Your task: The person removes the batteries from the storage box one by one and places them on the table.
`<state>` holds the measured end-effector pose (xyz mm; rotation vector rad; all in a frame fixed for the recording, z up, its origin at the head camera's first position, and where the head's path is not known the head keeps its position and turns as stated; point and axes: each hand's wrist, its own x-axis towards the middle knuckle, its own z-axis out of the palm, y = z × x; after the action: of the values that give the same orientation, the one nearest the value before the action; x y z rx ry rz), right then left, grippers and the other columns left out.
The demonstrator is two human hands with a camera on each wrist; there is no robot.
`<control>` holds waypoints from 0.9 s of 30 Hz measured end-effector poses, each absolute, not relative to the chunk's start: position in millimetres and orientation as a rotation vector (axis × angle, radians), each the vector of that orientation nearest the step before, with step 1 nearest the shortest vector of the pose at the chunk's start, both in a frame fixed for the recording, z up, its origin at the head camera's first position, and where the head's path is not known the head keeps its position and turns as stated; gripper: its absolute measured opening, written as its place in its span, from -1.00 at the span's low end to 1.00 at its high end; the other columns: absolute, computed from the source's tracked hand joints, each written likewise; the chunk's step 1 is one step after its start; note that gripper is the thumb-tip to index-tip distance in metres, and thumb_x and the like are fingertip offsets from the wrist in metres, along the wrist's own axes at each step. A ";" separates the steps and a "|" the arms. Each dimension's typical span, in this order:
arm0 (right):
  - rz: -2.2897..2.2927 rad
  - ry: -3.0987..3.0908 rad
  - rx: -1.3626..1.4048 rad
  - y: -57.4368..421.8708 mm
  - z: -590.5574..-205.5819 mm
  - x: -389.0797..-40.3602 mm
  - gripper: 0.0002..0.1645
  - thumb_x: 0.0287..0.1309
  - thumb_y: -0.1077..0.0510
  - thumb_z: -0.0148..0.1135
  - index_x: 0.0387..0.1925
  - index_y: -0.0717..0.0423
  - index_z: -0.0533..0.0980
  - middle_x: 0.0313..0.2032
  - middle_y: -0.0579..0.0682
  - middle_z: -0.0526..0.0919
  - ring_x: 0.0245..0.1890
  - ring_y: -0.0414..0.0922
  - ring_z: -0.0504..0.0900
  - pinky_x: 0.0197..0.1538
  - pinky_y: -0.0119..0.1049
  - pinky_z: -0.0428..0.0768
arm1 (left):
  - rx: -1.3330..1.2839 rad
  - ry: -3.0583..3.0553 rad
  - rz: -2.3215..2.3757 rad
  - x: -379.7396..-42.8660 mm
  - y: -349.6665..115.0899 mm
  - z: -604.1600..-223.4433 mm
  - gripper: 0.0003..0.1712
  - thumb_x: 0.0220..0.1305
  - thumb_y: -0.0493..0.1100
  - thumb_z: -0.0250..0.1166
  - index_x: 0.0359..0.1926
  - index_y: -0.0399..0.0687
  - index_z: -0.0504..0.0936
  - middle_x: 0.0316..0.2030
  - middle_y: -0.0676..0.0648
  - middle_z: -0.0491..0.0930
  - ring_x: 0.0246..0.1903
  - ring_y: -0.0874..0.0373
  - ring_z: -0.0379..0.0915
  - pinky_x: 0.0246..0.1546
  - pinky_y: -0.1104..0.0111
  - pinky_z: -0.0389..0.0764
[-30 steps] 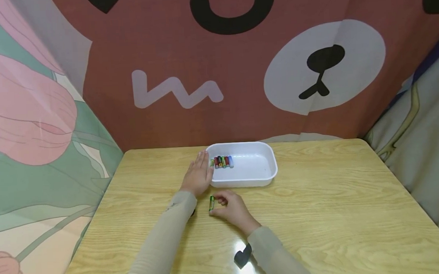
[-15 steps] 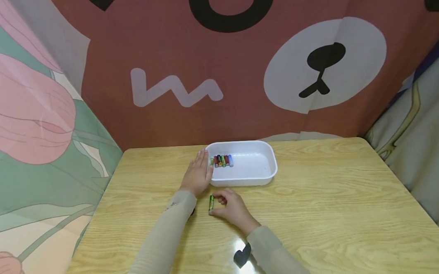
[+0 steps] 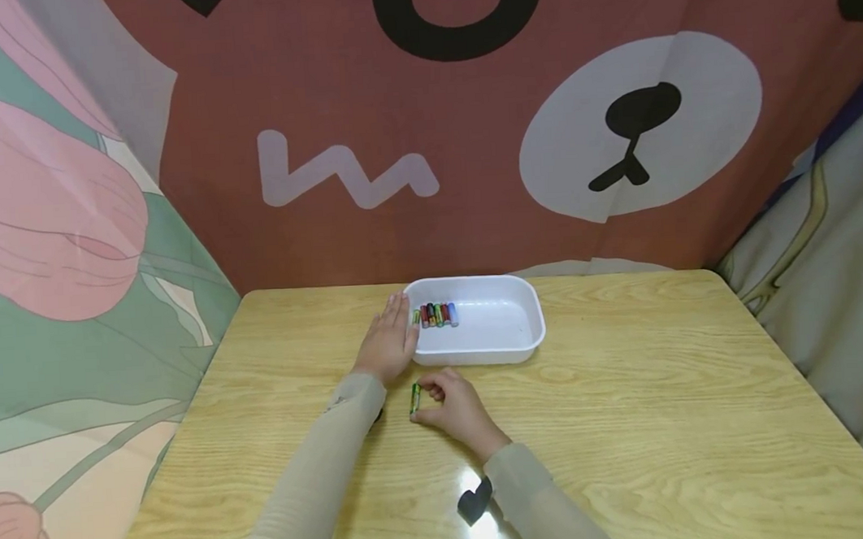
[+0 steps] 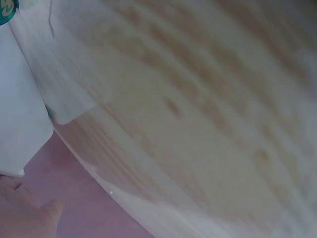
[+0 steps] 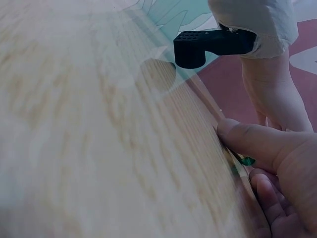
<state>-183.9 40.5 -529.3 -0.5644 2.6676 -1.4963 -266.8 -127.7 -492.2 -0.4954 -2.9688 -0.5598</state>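
A white plastic tray [image 3: 512,351] stands at the back of the table, with a row of several small batteries [image 3: 439,315] lying side by side in its left part. My left hand [image 3: 386,345] rests along the tray's left end, its fingers straight, covering part of the rim. In front of the tray my right hand [image 3: 457,406] pinches a green battery [image 3: 415,399] by its two ends, between thumb and fingers, at the tabletop. In the right wrist view the right hand [image 5: 292,171] hides most of it; a green bit [image 5: 246,161] shows below the thumb.
The wooden table [image 3: 666,420] reaches back to a reddish curtain [image 3: 473,226] with a cartoon print. A black camera [image 5: 213,44] sits on the left wrist. A dark heart shape [image 3: 475,502] shows beside the right sleeve.
The whole head view shifts up very slightly. Both hands, the green battery and the tray keep their places relative to each other.
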 end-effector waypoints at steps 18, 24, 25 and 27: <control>-1.486 2.651 -0.552 40.2 -527.4 -182.6 -0.33 -0.19 0.13 0.68 0.04 0.21 0.64 -0.19 -0.08 0.55 -0.22 -0.20 0.51 -0.09 -0.38 0.62 | -0.492 -2.970 -0.572 -267.1 -129.1 -492.2 -0.24 0.61 0.08 -0.18 0.60 -0.26 -0.08 0.60 -0.17 -0.13 0.58 0.00 -0.27 0.54 -0.03 0.00; -1.502 2.644 -0.550 40.9 -527.6 -182.7 -0.31 -0.18 0.12 0.68 0.05 0.21 0.63 -0.16 -0.06 0.57 -0.21 -0.19 0.53 -0.07 -0.36 0.63 | -0.485 -2.964 -0.576 -266.8 -128.4 -492.1 -0.23 0.60 0.08 -0.16 0.59 -0.26 -0.06 0.60 -0.17 -0.11 0.58 -0.01 -0.26 0.53 -0.03 0.01; -1.504 2.645 -0.551 41.2 -528.0 -182.8 -0.31 -0.18 0.11 0.68 0.06 0.21 0.63 -0.16 -0.06 0.57 -0.21 -0.19 0.53 -0.07 -0.36 0.63 | -0.484 -2.963 -0.581 -266.7 -128.1 -491.9 -0.23 0.59 0.07 -0.15 0.59 -0.26 -0.06 0.60 -0.17 -0.11 0.58 -0.01 -0.26 0.53 -0.03 0.02; -1.517 2.641 -0.551 41.9 -528.9 -182.9 -0.31 -0.17 0.10 0.68 0.05 0.21 0.62 -0.16 -0.06 0.57 -0.21 -0.19 0.53 -0.07 -0.36 0.63 | -0.484 -2.965 -0.585 -266.7 -127.4 -491.5 -0.24 0.59 0.06 -0.14 0.59 -0.26 -0.06 0.60 -0.17 -0.11 0.58 -0.01 -0.26 0.53 -0.03 0.02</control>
<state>-182.9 41.9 -528.9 -0.5507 2.6409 -1.5170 -266.7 -127.4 -491.5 -0.4837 -2.9648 -0.5853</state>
